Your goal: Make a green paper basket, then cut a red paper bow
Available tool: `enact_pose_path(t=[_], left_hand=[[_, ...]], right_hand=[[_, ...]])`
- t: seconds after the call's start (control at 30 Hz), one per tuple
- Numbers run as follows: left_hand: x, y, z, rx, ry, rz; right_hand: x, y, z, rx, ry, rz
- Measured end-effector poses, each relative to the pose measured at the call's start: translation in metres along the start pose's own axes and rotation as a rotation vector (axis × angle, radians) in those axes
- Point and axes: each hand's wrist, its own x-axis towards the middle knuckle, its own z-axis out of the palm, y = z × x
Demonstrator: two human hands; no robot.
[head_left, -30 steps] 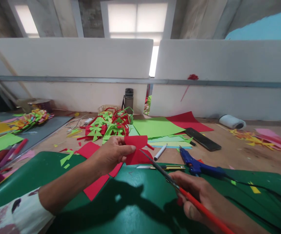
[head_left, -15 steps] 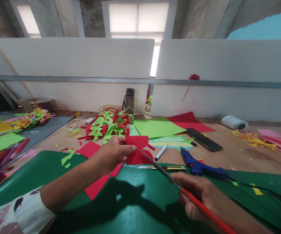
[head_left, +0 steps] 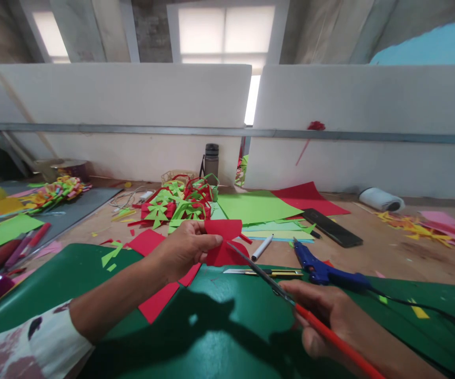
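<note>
Between the thumb and fingers of my left hand [head_left: 190, 246] is a piece of red paper [head_left: 224, 229], with a notch at its right side that splits it into an upper and a lower lobe. My right hand [head_left: 325, 310] grips scissors [head_left: 310, 316] with red-orange handles. Their blades point up and left, the tip at the notch in the paper; whether it touches is hard to tell. More red paper pieces [head_left: 158, 301] lie below my left forearm on the green mat [head_left: 211, 342]. A utility knife [head_left: 264, 272] lies just behind the blades.
A blue glue gun [head_left: 325, 271] with a trailing cord lies right of the scissors. Nearby are a white marker [head_left: 262, 247], a black phone [head_left: 332, 227] and green sheets [head_left: 259, 206]. Red and green paper bows [head_left: 175, 205] are heaped behind my left hand, before a bottle [head_left: 211, 160].
The whole view has shifted very slightly. Both hands, the red paper and the scissors keep nearly the same positions relative to each other.
</note>
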Motion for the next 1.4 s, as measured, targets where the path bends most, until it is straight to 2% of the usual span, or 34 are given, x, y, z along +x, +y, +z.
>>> enact_pose_path(t=[0.3,0.5,0.83,1.0,1.4], left_hand=[[0.001,-0.003,-0.002,-0.025,-0.008,0.001],[0.002,-0.003,-0.002,-0.034,-0.01,0.006],[0.0,-0.002,-0.002,-0.042,-0.011,0.011],[0.0,-0.002,-0.001,-0.029,-0.004,0.009],[0.002,-0.004,-0.004,-0.032,-0.005,-0.006]], right_hand=[[0.0,0.0,0.001,-0.012,0.03,0.006],[0.0,-0.004,-0.002,-0.009,-0.018,0.029],[0.005,0.019,-0.004,-0.121,0.052,-0.104],[0.005,0.021,-0.004,-0.14,0.063,-0.081],[0.004,0.009,-0.006,0.061,-0.064,-0.01]])
